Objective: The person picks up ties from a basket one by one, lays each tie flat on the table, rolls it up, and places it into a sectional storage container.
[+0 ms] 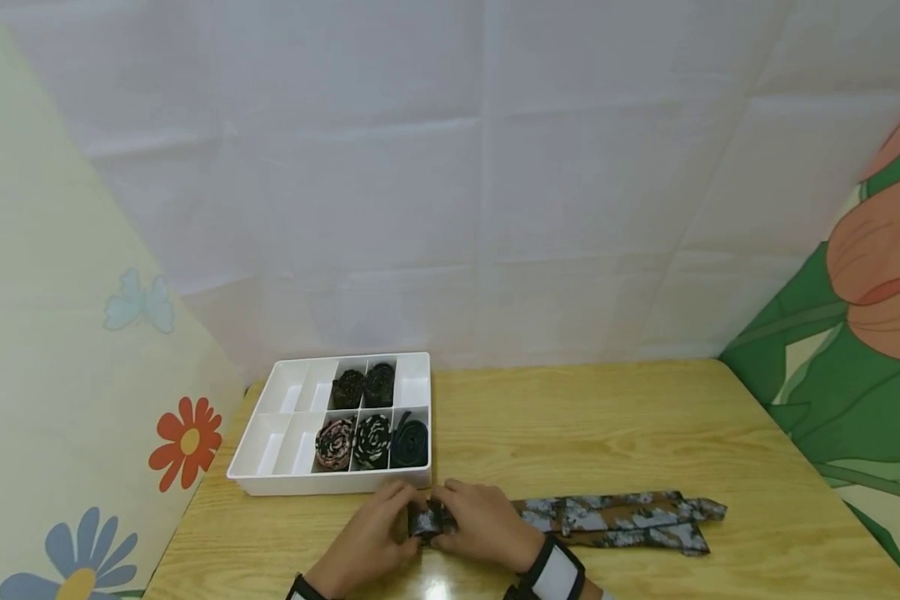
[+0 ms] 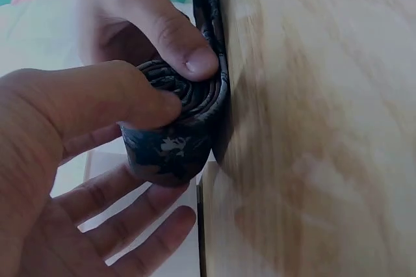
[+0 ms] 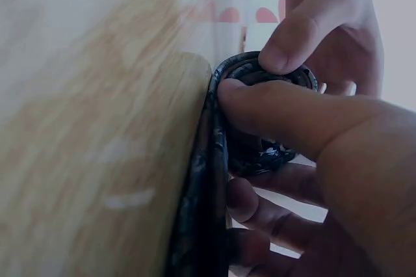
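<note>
A camouflage-patterned necktie (image 1: 607, 521) in blue-grey, brown and black lies along the table, its pointed tails to the right. Its left end is wound into a coil (image 1: 425, 523) between both hands. My left hand (image 1: 375, 529) holds the coil from the left, thumb pressed on the spiral side and fingers round the outer face. From the right, my right hand (image 1: 487, 525) grips the same coil, its thumb near where the flat strip joins. In the left wrist view the coiled layers (image 2: 172, 150) stand on edge against the wood; the fingers partly cover the spiral.
Just beyond the hands sits a white divided tray (image 1: 330, 481). Several rolled dark and patterned ties, including a dark blue-green roll (image 1: 411, 443), fill some of its right-hand compartments. A white cloth (image 1: 480, 208) hangs behind the wooden table (image 1: 570, 433). Flower-printed panels flank both sides.
</note>
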A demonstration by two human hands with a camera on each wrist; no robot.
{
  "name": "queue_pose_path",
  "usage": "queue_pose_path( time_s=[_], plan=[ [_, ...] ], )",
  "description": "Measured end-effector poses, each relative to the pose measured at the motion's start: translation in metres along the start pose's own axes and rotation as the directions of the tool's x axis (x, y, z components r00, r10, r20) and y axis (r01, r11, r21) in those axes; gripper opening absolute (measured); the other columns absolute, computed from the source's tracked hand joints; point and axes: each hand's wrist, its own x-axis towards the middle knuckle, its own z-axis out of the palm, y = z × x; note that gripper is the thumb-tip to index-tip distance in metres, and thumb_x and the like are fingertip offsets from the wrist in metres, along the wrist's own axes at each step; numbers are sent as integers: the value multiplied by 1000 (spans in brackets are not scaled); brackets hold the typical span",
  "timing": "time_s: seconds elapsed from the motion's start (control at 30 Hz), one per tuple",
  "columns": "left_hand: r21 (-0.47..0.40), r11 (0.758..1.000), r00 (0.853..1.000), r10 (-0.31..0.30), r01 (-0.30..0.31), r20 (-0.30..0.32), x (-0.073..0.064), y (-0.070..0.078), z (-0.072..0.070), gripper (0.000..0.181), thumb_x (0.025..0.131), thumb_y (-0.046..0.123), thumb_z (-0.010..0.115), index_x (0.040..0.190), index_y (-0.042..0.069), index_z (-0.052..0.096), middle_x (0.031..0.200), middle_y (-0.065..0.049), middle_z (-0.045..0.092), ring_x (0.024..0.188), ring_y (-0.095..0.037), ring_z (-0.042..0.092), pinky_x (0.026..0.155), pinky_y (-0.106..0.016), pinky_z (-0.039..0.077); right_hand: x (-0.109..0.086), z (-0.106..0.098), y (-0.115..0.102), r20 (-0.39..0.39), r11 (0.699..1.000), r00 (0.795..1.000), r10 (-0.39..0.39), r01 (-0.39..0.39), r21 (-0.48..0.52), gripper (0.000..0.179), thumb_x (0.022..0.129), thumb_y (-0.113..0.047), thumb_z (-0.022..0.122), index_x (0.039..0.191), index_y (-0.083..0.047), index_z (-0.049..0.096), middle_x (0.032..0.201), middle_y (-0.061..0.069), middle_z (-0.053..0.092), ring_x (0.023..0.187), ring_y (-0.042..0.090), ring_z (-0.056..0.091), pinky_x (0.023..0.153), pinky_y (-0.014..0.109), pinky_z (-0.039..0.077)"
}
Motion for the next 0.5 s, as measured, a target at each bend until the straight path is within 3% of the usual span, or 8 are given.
queue_pose_path(
  time_s=[0.2, 0.4, 0.5],
  plan=[
    [21, 999, 1000, 26, -25, -16, 2, 2, -3, 42, 69, 4, 87, 105, 20, 73, 111, 9, 63, 105, -8, 59, 91, -32, 57, 0, -3, 0, 46, 997, 999, 10, -13, 75, 44, 87, -50, 85, 120, -25, 71, 103, -12, 67, 75, -2, 53, 61, 21, 41],
    [-70, 998, 1000, -2, 4, 27, 3, 4, -3, 48, 75, 6, 90, 118, 18, 71, 117, 7, 62, 102, -6, 62, 89, -29, 59, -4, -8, -1, 58, 1000, 998, 17, -16, -12, 43, 83, -47, 88, 115, -24, 71, 98, -9, 66, 72, 1, 55, 58, 23, 42],
    [-82, 996, 999, -14, 16, 29, 3, 6, -3, 43, 75, 5, 89, 112, 20, 72, 116, 7, 62, 99, -5, 59, 85, -27, 57, -6, -13, -3, 70, 1000, 997, 20, -21, 17, 45, 85, -50, 86, 118, -24, 70, 101, -9, 67, 74, 0, 55, 59, 23, 42]
  ],
)
